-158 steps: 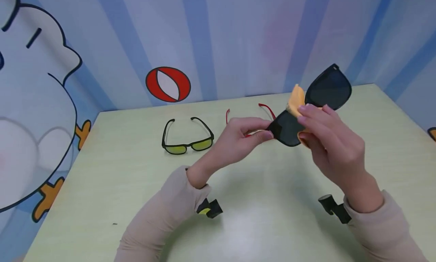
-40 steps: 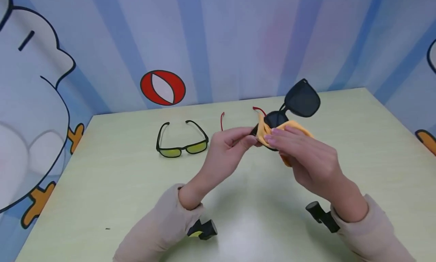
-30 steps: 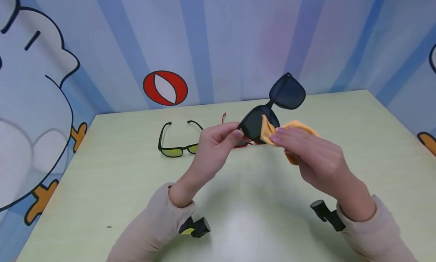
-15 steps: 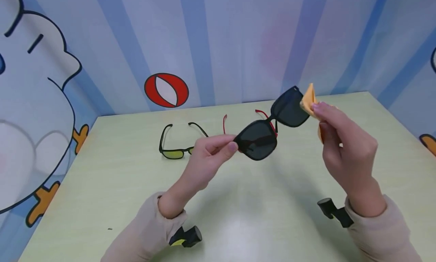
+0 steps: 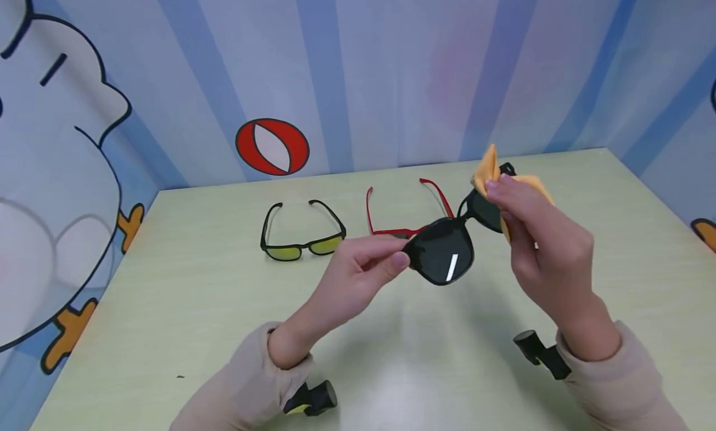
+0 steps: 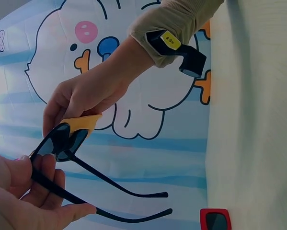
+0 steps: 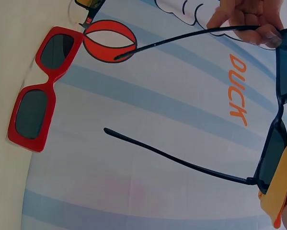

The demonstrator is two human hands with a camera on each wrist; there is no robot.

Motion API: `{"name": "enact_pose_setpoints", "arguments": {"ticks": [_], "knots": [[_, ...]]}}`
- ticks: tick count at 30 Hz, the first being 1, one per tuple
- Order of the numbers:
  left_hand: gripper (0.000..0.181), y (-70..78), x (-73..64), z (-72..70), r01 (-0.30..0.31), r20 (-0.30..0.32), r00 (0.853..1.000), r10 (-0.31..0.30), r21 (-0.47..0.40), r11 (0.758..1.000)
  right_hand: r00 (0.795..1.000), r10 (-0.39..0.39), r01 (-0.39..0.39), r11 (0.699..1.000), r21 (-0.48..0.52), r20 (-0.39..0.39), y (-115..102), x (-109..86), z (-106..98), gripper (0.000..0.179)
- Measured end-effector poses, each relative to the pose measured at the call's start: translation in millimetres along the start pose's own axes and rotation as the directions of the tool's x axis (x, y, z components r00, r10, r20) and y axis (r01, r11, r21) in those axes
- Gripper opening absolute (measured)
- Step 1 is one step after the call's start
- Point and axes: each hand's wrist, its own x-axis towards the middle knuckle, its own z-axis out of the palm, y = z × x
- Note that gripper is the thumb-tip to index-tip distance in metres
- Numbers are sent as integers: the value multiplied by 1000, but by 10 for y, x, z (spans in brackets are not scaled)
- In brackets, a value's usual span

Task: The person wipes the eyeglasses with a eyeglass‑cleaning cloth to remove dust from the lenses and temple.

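Note:
Black sunglasses (image 5: 442,257) are held up above the table, tilted, with both temples unfolded away from the person in the right wrist view. My left hand (image 5: 358,275) pinches them at the hinge corner beside the left lens, thumb in front. My right hand (image 5: 550,250) pinches a folded orange cloth (image 5: 488,173) against the other lens, partly covering it. In the left wrist view the cloth (image 6: 81,123) lies over that far lens, with the right hand's fingers (image 6: 62,103) behind it.
On the table (image 5: 224,331), black-framed glasses with yellow lenses (image 5: 284,252) stand at the left with temples unfolded. Red-framed glasses (image 5: 386,232) stand behind the left hand. A printed fabric wall (image 5: 391,76) rises at the table's back edge.
The cloth was on the left lens; it came off to the right, and now lies on the right lens. The sunglasses have shifted slightly right and lower since half a second ago.

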Motion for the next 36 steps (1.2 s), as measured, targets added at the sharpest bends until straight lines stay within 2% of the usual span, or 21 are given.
{"name": "enact_pose_setpoints", "arguments": {"ticks": [5, 10, 16, 19, 28, 33, 36], "knots": [[21, -8, 18, -4, -29, -36, 999, 29, -3, 1000, 998, -55, 54, 997, 56, 18, -46, -1, 48, 20], [23, -23, 20, -56, -48, -75, 996, 41, -88, 995, 992, -117, 112, 989, 97, 39, -57, 8, 41, 22], [46, -58, 9, -142, -71, -101, 994, 48, -239, 968, 983, -171, 162, 980, 119, 64, -42, 24, -25, 21], [54, -61, 5, -182, -86, -111, 992, 57, -276, 957, 985, -166, 160, 981, 108, 54, -23, 30, -62, 22], [55, -54, -28, -201, -109, -15, 994, 108, -203, 973, 992, -122, 121, 992, 22, 32, 85, 38, -175, 23], [32, -37, -43, -153, -121, 55, 990, 131, -167, 979, 996, -89, 89, 996, 5, 25, 96, 54, -219, 22], [22, -42, -42, -107, -135, 72, 987, 145, -129, 982, 997, -83, 83, 996, 17, 12, 79, 70, -199, 21]]}}
